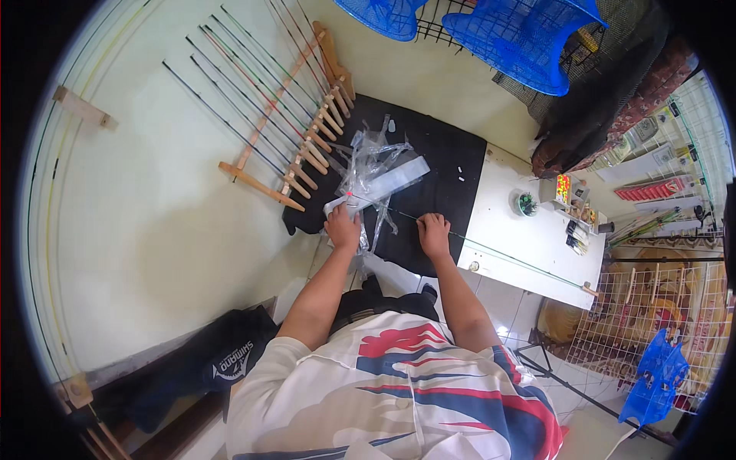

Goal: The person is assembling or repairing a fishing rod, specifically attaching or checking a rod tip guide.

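A thin green fishing rod (506, 255) runs slantwise across my front, from the plastic packaging to a small wooden end at the right of the white table. My right hand (434, 234) is closed round the rod near the black cloth's right side. My left hand (343, 229) is closed at the near end of a long white box (395, 180); its fingertips hide what is in them. Crumpled clear plastic wrap (368, 153) lies round and under the box. A small red spot shows just beyond my left fingers. All this lies on a black cloth (452, 157).
At the left a wooden rack (257, 138) with pegs holds several rods against the wall. A small potted plant (527, 203) and a display box (562, 190) stand on the white table (491, 222). Blue mesh (521, 38) hangs above. A wire grid (613, 314) is at the right.
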Demonstrator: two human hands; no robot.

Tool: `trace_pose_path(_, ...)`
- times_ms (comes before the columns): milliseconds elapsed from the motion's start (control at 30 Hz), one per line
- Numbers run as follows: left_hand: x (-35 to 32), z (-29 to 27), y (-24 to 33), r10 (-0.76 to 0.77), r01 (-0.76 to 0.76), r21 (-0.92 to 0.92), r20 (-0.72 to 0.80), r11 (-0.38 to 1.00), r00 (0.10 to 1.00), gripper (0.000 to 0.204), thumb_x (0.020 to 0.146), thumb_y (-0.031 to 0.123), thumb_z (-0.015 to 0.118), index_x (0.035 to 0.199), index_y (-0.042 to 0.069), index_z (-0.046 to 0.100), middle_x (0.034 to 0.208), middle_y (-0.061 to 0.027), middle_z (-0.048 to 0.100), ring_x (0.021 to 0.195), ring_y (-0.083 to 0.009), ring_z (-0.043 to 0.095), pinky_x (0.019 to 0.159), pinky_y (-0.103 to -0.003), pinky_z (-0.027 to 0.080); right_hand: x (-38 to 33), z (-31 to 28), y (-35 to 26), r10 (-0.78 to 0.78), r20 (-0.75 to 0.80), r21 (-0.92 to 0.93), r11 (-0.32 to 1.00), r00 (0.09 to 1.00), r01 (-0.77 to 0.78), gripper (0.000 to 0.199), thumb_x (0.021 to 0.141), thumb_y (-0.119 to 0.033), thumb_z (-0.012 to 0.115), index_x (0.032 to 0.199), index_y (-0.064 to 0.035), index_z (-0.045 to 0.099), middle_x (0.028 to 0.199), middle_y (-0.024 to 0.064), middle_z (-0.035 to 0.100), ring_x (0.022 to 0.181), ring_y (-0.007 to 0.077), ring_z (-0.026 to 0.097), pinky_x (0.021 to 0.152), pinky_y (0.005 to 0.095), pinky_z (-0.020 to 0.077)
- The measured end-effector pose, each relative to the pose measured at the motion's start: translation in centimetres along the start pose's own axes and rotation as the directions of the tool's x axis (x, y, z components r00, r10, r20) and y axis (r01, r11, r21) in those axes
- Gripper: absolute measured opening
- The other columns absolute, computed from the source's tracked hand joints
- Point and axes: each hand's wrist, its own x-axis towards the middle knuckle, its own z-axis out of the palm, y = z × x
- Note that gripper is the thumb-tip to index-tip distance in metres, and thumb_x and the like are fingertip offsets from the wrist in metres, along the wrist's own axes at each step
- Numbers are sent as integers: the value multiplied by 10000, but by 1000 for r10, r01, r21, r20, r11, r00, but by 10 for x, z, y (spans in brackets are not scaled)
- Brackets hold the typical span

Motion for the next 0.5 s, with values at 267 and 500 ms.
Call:
trace_pose_path(267, 3, 2, 8, -88, 87, 62, 21, 994, 996, 484, 830, 195, 662, 1278, 62, 535, 1221, -122, 593, 1149, -308, 562, 907, -486, 430, 12, -13, 11, 120, -137, 22, 993, 983, -118, 103, 907, -162, 629, 968, -85, 659, 1045, 57, 650, 1087, 298, 550, 961, 499, 371)
trace_pose_path(500, -5, 8, 18, 8, 27, 167, -209, 986, 978, 500, 822, 174, 645, 1294, 79, 511, 1343, -112, 482, 1286, -313, 423, 999, -492, 329, 16, -15, 22, 116, -177, -7, 993, 977, -119, 104, 856, -180, 693, 930, -111, 714, 1030, 39, 657, 1080, 281, 552, 960, 478, 380)
